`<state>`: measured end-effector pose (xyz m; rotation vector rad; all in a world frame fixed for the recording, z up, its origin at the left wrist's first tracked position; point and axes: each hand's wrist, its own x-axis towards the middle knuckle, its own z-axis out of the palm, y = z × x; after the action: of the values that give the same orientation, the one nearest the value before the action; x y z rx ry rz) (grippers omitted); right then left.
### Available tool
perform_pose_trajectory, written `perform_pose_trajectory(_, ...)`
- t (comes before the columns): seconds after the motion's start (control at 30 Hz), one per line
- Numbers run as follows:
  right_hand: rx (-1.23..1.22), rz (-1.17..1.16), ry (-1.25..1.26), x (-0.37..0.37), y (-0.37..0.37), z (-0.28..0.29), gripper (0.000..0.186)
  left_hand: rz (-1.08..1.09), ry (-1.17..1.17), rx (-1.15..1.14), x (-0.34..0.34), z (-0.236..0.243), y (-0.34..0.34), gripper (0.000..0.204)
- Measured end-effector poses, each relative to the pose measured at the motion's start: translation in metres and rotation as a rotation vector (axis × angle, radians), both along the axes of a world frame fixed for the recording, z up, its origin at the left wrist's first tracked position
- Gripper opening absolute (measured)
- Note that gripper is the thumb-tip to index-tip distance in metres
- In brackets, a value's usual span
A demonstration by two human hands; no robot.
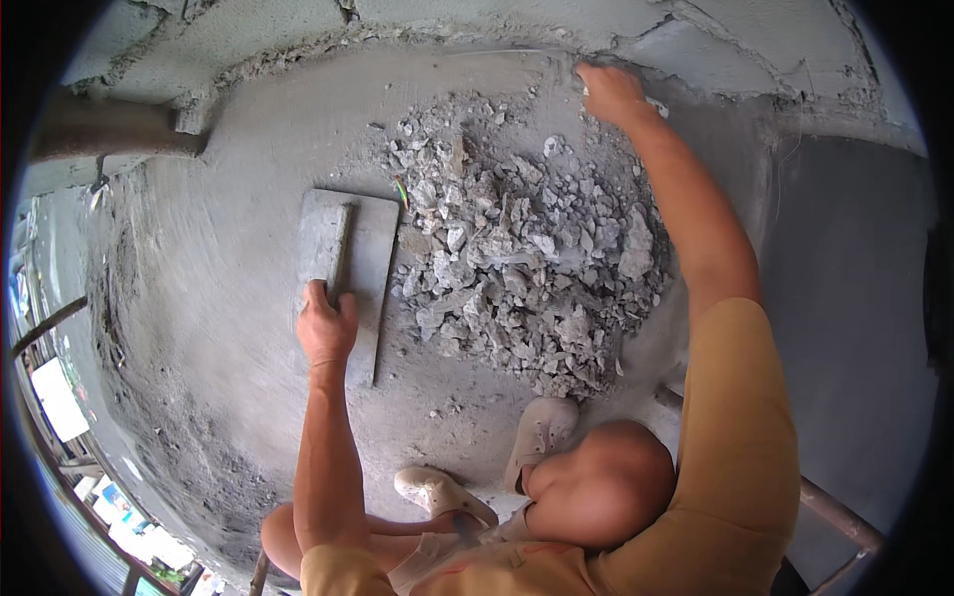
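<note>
My left hand [328,328] is wrapped round the handle of a flat grey plastering float [373,268], which lies on the concrete floor with its plate along the left side of a rubble heap [537,238]. The heap is made of broken grey chunks, chips and dust. My right arm stretches over the heap's right side to its far edge. There my right hand [614,94] is closed close to the floor, near the base of the far wall. Whatever it may hold is hidden by the curled fingers. A small colourful scrap [401,193] sits between float and heap.
A rough, cracked grey wall [477,22] runs along the far side. At far left a rusty pipe [119,139] juts in. Smooth dark concrete [855,318] lies to the right. My shoes [545,432] are just nearer than the heap. Metal bars [50,326] stand at the left edge.
</note>
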<state>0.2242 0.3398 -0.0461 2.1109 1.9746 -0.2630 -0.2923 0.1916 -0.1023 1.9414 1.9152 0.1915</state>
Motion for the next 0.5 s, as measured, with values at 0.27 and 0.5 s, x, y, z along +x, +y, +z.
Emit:
perform_pose_trajectory(0.27,-0.120,-0.121,-0.018,0.029,-0.052,0.020,0.042,-0.014,0.003,0.027,-0.002,0.003,-0.001,0.025)
perform_pose_trajectory(0.5,-0.157,-0.155,-0.009,0.067,-0.077,-0.011,0.043,0.018,-0.012,0.027,0.000,0.003,0.003,0.025)
